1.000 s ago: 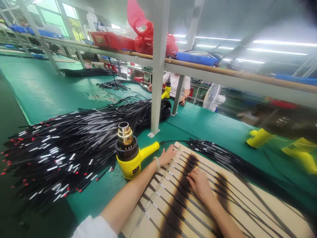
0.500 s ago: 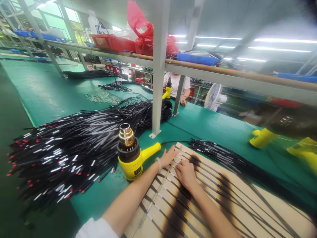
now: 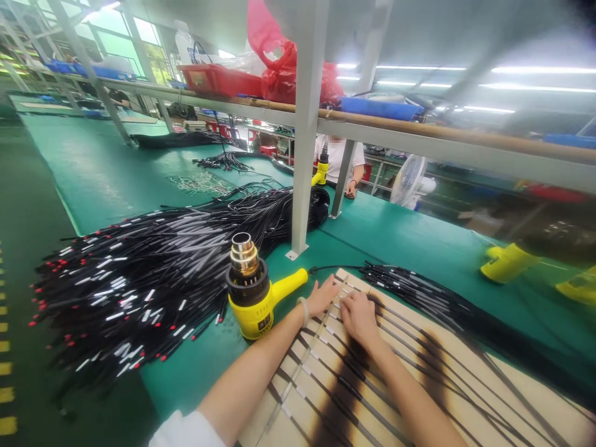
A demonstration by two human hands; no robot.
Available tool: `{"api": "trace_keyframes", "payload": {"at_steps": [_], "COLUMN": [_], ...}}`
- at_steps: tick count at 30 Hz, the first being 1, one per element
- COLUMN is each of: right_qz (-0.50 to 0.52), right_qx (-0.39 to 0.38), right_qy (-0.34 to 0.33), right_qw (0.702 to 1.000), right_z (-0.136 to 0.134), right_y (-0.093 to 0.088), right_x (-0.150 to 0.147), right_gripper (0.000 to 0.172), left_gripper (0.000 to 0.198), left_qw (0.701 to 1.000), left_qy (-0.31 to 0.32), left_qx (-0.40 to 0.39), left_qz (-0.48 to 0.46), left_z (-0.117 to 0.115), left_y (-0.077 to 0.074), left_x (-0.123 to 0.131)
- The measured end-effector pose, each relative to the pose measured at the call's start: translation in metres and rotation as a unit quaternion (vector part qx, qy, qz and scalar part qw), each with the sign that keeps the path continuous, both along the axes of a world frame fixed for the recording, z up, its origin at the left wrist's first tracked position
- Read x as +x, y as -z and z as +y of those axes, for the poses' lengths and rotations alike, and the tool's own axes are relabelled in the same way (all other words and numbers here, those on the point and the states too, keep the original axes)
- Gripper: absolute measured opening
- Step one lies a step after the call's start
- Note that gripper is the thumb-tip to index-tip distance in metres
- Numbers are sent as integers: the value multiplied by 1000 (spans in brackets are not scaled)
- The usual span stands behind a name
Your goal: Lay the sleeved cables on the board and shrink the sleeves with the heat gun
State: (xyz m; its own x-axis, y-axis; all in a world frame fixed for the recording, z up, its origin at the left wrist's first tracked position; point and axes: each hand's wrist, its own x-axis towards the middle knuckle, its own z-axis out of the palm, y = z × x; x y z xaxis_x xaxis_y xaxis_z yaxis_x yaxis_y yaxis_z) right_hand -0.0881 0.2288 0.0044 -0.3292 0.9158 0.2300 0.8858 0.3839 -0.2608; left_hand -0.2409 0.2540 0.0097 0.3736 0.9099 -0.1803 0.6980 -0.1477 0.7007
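Board (image 3: 256, 428) on counter (image 3: 382, 230); cables (image 3: 349, 385) laid across board. Heat gun (image 3: 251, 310) stands left of board, first bundle (image 3: 153, 267) left of heat gun. Second bundle (image 3: 419, 295) behind board. Shelf (image 3: 419, 139) above counter bears tray (image 3: 218, 79).

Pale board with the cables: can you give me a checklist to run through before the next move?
1. Cables laid across the board: ok, roughly side by side.
2. Left hand at the board's far corner: ok.
3. Right hand has a grip on a cable: cannot tell, contact hidden.
4. Yellow heat gun upright: ok.
5. Heat gun well clear of the left forearm: not ok, close beside it.
6. Heat gun off: cannot tell.
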Motion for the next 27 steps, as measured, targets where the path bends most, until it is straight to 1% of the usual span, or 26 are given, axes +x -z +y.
{"api": "trace_keyframes", "payload": {"at_steps": [3, 4, 5, 9, 10, 12, 15, 19, 21, 24, 27], "right_qz": [-9, -14, -21, -44, -45, -44, -43, -44, -37, -17, 6], "right_qx": [6, 6, 3, -14, -15, -10, -4, -9, -10, -3, 10], "right_qy": [68, 81, 85, 60, 65, 98, 140, 119, 115, 131, 153], "right_qw": [998, 997, 996, 997, 997, 994, 989, 992, 993, 991, 988], "right_z": [5, 7, 8, 10, 11, 12, 16, 24, 26, 25, 16], "right_y": [-2, -2, -3, -5, -6, -6, -3, 4, 5, 1, -7], "right_x": [1, 1, 2, 1, 1, 2, 4, 2, 1, 7, 23], "right_gripper": [20, 20, 20, 21, 23, 25, 25, 24, 26, 31, 33], "left_gripper": [47, 48, 48, 52, 55, 60, 66, 75, 77, 78, 79], "left_qw": [1000, 1000, 1000, 1000, 1000, 999, 999, 998, 998, 998, 998], "left_qy": [0, -1, -2, -10, -11, -16, -25, -27, -26, -27, -27], "left_qx": [-1, -2, -3, -14, -17, -25, -34, -35, -35, -36, -33], "left_qz": [-4, -6, -9, -16, -19, -23, -31, -37, -38, -40, -40], "left_z": [-1, -1, -1, -3, -3, -3, -2, -2, -2, 0, 3], "left_y": [-1, -1, -3, -7, -8, -8, -7, -4, -3, 0, 4], "left_x": [-1, -1, -1, 0, 0, 0, 0, -1, -1, -2, -2]}}
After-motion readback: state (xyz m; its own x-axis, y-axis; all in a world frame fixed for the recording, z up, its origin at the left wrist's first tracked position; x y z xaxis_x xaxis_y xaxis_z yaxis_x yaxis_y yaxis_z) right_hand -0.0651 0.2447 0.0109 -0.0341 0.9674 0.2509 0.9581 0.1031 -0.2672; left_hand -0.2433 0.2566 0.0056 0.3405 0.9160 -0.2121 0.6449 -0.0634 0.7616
